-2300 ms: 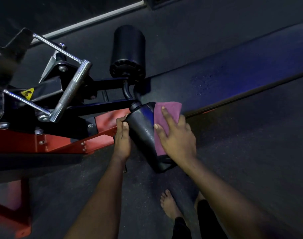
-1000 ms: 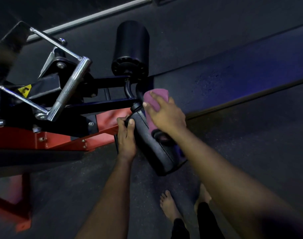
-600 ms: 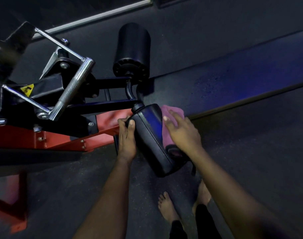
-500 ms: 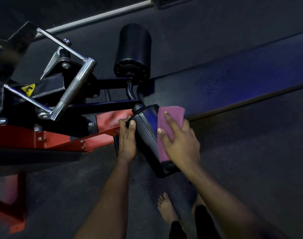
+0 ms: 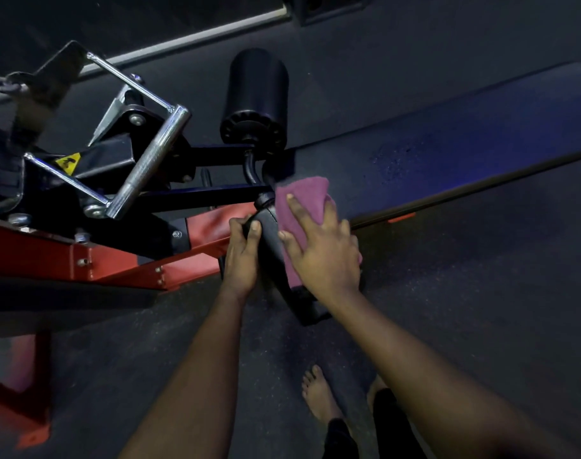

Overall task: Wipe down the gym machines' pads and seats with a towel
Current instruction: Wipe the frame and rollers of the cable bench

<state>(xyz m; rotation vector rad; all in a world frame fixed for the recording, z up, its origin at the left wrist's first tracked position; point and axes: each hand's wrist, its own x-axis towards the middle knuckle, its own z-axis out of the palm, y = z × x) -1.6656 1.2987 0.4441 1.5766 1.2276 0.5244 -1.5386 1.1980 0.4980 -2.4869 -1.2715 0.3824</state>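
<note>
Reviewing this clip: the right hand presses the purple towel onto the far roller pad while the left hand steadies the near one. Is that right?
Not quite. The head view shows the right hand pressing the purple towel onto the near roller pad, the same pad the left hand steadies. Nothing touches the far roller pad.

The dark, speckled floor [image 5: 481, 293] carries a red machine frame [image 5: 100, 260] on the left, its foot [image 5: 27, 422] resting near the lower corner. Two bare feet [image 5: 319, 395] stand at the bottom. A blue-lit band [image 5: 448, 154] crosses farther off.
</note>
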